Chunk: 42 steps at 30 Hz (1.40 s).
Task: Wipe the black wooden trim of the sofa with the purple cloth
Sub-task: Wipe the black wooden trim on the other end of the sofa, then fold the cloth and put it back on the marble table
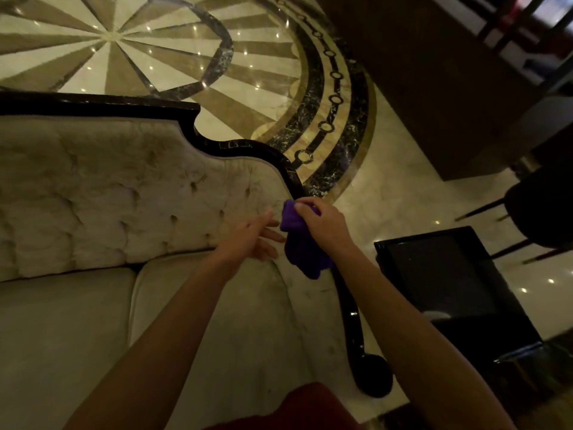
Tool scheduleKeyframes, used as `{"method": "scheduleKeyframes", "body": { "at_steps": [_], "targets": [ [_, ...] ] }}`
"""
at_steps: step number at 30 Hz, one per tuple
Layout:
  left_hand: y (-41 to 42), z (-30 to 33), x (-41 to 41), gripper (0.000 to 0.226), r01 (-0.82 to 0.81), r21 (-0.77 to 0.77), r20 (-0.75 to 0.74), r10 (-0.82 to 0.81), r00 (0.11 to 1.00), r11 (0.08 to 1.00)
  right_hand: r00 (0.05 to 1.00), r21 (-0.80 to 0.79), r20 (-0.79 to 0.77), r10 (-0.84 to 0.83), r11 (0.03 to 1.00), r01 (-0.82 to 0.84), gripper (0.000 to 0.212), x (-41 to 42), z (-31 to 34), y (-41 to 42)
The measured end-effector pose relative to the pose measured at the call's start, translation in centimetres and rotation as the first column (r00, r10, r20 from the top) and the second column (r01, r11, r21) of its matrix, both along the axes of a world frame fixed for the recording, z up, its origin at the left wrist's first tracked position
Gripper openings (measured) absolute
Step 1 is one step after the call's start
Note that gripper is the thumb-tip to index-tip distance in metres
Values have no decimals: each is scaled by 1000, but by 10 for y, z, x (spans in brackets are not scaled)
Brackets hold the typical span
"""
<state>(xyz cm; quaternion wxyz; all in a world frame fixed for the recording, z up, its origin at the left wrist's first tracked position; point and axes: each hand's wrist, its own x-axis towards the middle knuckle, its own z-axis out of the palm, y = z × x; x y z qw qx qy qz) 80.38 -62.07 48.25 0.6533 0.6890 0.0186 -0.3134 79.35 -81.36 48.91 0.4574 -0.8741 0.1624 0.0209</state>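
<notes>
A cream tufted sofa (130, 193) fills the left and centre of the head view. Its glossy black wooden trim (248, 148) runs along the top of the backrest, curves down the right side and ends in a rounded scroll low on the right. My right hand (322, 223) is shut on the purple cloth (302, 243) and presses it on the trim where the trim descends along the arm. The cloth hangs down below the hand and hides that stretch of trim. My left hand (252, 238) is open just left of the cloth, fingers spread over the upholstery.
A glossy black side table (449, 274) stands right of the sofa arm. A dark chair (539, 206) with thin legs is further right. Patterned marble floor (173, 48) lies behind the sofa, with a brown wooden counter (434, 88) at the upper right.
</notes>
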Motion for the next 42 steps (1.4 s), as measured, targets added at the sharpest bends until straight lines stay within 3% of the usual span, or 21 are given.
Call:
{"method": "scheduleKeyframes", "body": {
  "at_steps": [4,8,12,19,21,23,24,26,28,30,33,36,39,42],
  "targets": [
    [13,16,-61,68,-170,-159,-95,157,983,973,995,147,93,-31,989,17,50,-55,21,35],
    [27,13,-127,56,-215,-131,-63,208,976,968,974,9,111,196,980,-198,34,-111,20,58],
    [36,2,-179,51,-387,-54,-92,381,920,920,898,-83,114,424,905,-417,18,-144,2,80],
    [84,-7,-265,9,-721,-36,105,720,686,692,858,204,139,495,833,-514,17,-183,-3,126],
    [104,-4,-287,12,-782,-51,141,780,610,621,869,222,143,473,841,-494,15,-190,-3,141],
    [141,1,-323,17,-872,-69,168,867,469,485,848,236,109,518,816,-528,13,-202,-8,175],
    [143,4,-322,19,-876,-74,182,871,457,476,860,234,52,508,831,-505,14,-197,-9,171],
    [180,2,-357,21,-942,-96,195,934,301,323,745,293,-176,644,756,-585,23,-213,-18,216],
    [198,4,-369,18,-962,-136,168,962,215,238,610,401,-373,699,714,-574,34,-225,-27,241],
    [224,3,-389,12,-975,-180,132,985,111,134,494,482,-419,762,647,-590,42,-248,-37,278],
    [269,4,-417,7,-978,-207,48,999,-10,0,445,654,-346,826,553,-517,55,-282,-42,339],
    [318,1,-451,7,-973,-228,-21,999,-39,-43,455,834,-278,846,448,-322,67,-313,-37,408],
    [369,-6,-490,12,-967,-245,-105,994,-43,-68,485,839,-214,848,414,-353,59,-335,-36,469],
    [428,-2,-532,47,-967,-247,-122,992,-37,-66,449,831,-160,879,365,-419,50,-356,-31,525]
  ]
}}
